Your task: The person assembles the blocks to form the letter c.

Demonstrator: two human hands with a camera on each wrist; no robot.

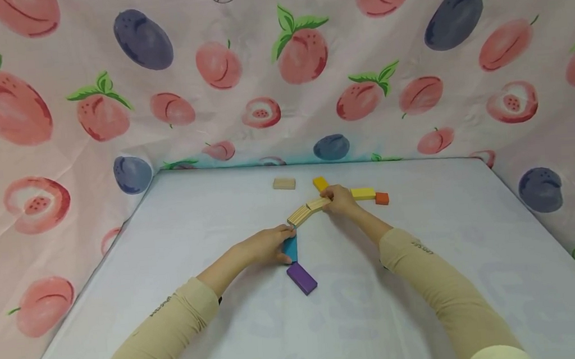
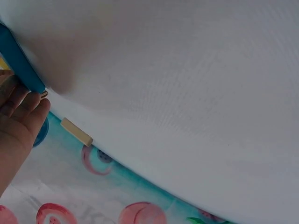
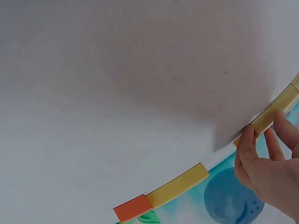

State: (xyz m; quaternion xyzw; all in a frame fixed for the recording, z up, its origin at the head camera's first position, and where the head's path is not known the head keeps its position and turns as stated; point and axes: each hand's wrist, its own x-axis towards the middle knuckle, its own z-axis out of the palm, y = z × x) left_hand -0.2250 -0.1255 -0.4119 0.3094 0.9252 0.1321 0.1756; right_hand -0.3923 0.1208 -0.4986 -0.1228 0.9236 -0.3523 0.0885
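On the pale tabletop (image 1: 427,281), coloured wooden blocks lie end to end in a bent chain. The left hand (image 1: 267,245) rests beside the blue block (image 1: 290,248), fingers lightly bent against its side; the left wrist view shows the fingertips (image 2: 28,105) touching the blue block's (image 2: 21,63) end, though whether they truly grip it I cannot tell. Just below it lies the purple block (image 1: 302,278), angled and free of either hand. The right hand (image 1: 338,199) curls its fingers around the end of a natural wood block (image 1: 317,203), which meets a second ridged natural block (image 1: 299,215) running down toward the blue one. In the right wrist view the fingers (image 3: 247,149) pinch that pale block (image 3: 273,114). Beyond the right hand lie an orange-yellow block (image 1: 320,183), a yellow block (image 1: 363,193) and a small orange block (image 1: 382,198) touching it. A separate plain wood block (image 1: 284,183) sits apart near the fruit-printed backdrop (image 1: 107,75).
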